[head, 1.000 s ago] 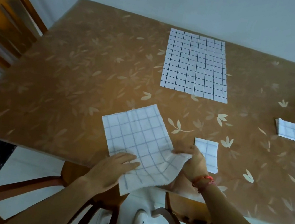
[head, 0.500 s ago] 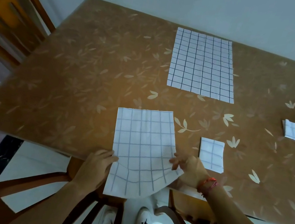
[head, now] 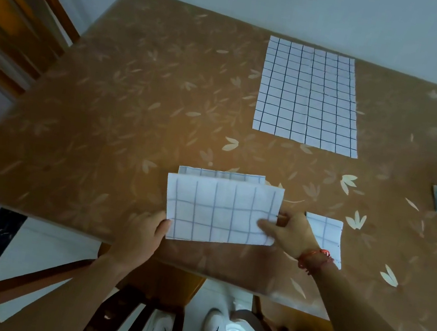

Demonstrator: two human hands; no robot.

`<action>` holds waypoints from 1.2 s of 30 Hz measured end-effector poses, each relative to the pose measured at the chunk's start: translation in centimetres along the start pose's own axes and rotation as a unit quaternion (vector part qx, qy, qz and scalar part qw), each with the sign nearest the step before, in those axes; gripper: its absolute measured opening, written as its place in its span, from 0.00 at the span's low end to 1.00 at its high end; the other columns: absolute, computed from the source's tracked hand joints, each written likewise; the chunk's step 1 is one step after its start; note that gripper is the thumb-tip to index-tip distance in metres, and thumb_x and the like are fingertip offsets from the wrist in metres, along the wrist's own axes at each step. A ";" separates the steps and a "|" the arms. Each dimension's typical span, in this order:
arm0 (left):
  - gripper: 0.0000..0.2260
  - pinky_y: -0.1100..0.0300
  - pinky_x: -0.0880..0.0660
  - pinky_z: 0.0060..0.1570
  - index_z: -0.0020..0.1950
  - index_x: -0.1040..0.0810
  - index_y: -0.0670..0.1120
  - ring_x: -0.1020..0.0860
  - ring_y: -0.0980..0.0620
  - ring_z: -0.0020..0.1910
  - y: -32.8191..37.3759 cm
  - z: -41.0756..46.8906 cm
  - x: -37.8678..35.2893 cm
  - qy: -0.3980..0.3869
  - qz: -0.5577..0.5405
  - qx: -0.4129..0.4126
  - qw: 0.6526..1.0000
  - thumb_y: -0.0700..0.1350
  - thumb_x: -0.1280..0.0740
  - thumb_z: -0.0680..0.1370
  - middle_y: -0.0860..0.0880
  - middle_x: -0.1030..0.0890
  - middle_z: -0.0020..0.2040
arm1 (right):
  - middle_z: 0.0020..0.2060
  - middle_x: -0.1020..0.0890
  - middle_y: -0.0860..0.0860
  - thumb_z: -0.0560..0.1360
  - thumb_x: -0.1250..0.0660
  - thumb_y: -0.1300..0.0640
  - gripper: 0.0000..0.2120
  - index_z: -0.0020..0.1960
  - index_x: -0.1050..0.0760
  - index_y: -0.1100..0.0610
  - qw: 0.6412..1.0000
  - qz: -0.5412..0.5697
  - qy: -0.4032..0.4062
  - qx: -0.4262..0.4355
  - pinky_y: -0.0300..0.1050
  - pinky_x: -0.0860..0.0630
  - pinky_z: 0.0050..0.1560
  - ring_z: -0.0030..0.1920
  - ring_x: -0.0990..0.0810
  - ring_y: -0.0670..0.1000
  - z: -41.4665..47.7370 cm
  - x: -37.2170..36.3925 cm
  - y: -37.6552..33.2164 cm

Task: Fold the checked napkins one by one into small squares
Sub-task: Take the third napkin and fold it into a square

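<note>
Between our hands the checked napkin (head: 218, 211) lies doubled over on the table (head: 104, 117); our left hand (head: 142, 235) pinches its near corner, our right hand (head: 291, 235) grips its right edge, thumb on top, a folded square (head: 326, 232) just beside.

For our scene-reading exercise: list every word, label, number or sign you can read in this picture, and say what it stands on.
None: no word, number or label can be read. The half-folded napkin and the flat napkin bear only grid lines; the table only a leaf pattern.
</note>
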State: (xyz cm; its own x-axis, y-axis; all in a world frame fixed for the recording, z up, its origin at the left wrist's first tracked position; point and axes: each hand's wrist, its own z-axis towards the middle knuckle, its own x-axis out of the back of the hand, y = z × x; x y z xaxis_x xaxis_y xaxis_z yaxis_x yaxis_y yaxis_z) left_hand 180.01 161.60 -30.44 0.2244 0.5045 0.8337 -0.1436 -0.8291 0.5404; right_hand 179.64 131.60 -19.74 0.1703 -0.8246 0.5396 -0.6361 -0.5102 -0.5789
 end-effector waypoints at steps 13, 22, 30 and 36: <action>0.13 0.67 0.25 0.34 0.58 0.27 0.52 0.21 0.59 0.38 0.4 1.5 -0.4 -0.023 -0.081 0.109 0.991 0.52 0.31 0.76 0.57 0.20 0.39 | 0.53 0.23 0.50 0.63 0.21 0.59 0.28 0.61 0.28 0.58 0.995 -0.081 0.018 0.052 0.42 0.25 0.48 0.51 0.23 0.52 7.0 -2.0 4.8; 0.19 0.63 0.22 0.40 0.63 0.27 0.51 0.21 0.58 0.40 0.3 1.6 -1.0 -0.013 -0.070 0.097 0.993 0.47 0.27 0.74 0.57 0.20 0.39 | 0.52 0.19 0.52 0.52 0.19 0.39 0.40 0.59 0.27 0.54 0.991 -0.088 -0.017 -0.097 0.47 0.20 0.43 0.46 0.19 0.54 11.1 -4.2 10.7; 0.15 0.69 0.27 0.37 0.61 0.25 0.49 0.23 0.58 0.38 0.2 1.8 -1.3 0.021 -0.051 0.076 0.996 0.48 0.30 0.76 0.56 0.21 0.39 | 0.51 0.19 0.58 0.70 0.30 0.45 0.21 0.58 0.26 0.56 0.990 -0.095 0.005 -0.103 0.48 0.19 0.38 0.43 0.21 0.55 15.8 -5.6 16.9; 0.11 0.64 0.29 0.52 0.56 0.22 0.46 0.23 0.51 0.51 0.6 1.4 -1.7 0.087 0.062 -0.058 0.993 0.49 0.33 0.77 0.50 0.20 0.50 | 0.49 0.24 0.50 0.71 0.29 0.52 0.20 0.61 0.29 0.51 0.983 -0.114 0.138 0.042 0.50 0.23 0.51 0.49 0.24 0.54 8.3 -4.0 6.9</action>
State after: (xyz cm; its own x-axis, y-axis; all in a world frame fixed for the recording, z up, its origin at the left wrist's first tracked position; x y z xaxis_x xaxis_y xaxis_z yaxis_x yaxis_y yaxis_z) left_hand 180.86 159.93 -31.74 0.0288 0.4423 0.8964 -0.2722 -0.8594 0.4328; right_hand 180.82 129.34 -30.95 0.0827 -0.5946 0.7997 -0.5391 -0.7016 -0.4659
